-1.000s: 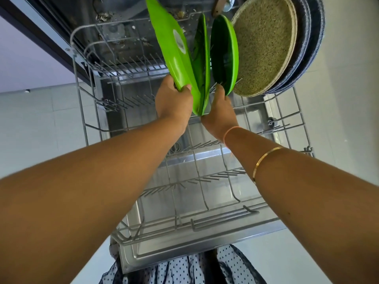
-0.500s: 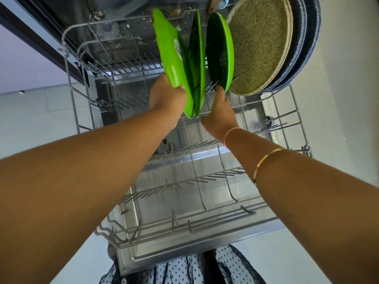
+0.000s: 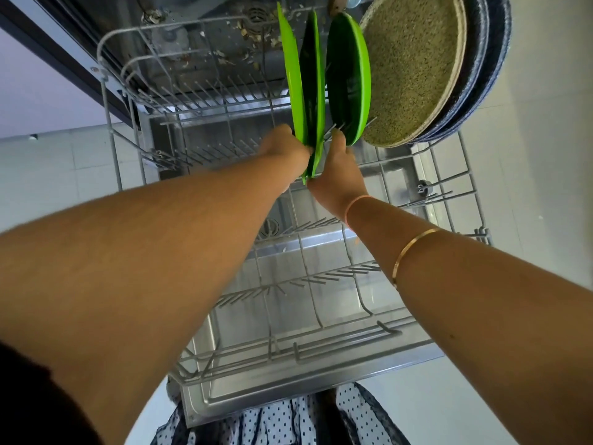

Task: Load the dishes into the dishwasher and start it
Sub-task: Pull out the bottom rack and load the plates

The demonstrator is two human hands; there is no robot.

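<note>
The left hand [image 3: 284,147] curls round the lower edge of a bright green plastic plate [image 3: 290,81], which stands upright in the grey wire dishwasher rack [image 3: 107,101]. The right hand [image 3: 337,170] touches the neighbouring dark green plate [image 3: 313,75]; its fingers are hidden, so I cannot tell its grip.

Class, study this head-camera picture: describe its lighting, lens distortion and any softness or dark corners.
Head view: soft, even light, no hard shadows; the wide-angle lens bows the rack wires and swells the forearms toward the edges; the green plates look sharp, the left forearm slightly soft; the lower left corner falls dark.
</note>
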